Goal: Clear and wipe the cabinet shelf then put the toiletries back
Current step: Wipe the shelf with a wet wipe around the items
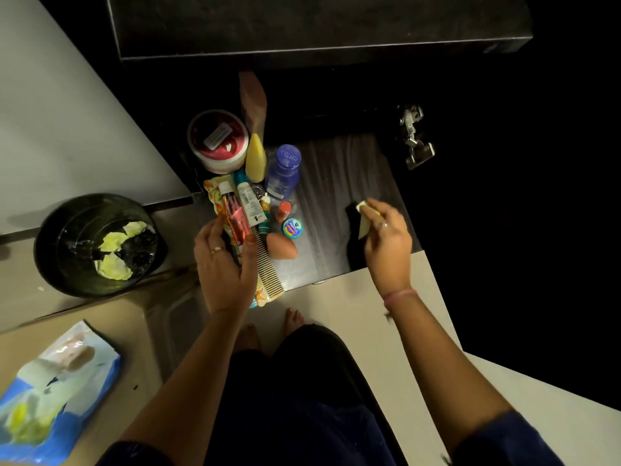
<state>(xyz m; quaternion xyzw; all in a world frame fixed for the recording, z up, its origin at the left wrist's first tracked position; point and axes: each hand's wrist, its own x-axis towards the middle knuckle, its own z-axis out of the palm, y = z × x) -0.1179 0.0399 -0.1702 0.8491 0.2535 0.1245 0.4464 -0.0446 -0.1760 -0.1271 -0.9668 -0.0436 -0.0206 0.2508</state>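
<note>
The dark wood-grain cabinet shelf (339, 183) lies below me. My right hand (386, 240) holds a folded pale yellow wipe (364, 216) against the shelf's right half. My left hand (223, 264) grips a red tube (235, 216) at the shelf's left side. Crowded there are a red-lidded white tub (218, 139), a yellow bottle (256, 159), a blue bottle (284, 171), a white tube (248, 203), a small round blue tin (291, 228), an orange sponge (282, 247), a beige comb (270, 274) and a floral pouch (215, 193).
A black bin (97, 243) holding crumpled yellow wipes stands on the floor to the left. A blue-and-white wipes pack (57, 395) lies at the lower left. The open cabinet door (403, 317) angles out at the right, its metal hinge (415, 136) above. My bare feet (292, 319) are near the shelf's front edge.
</note>
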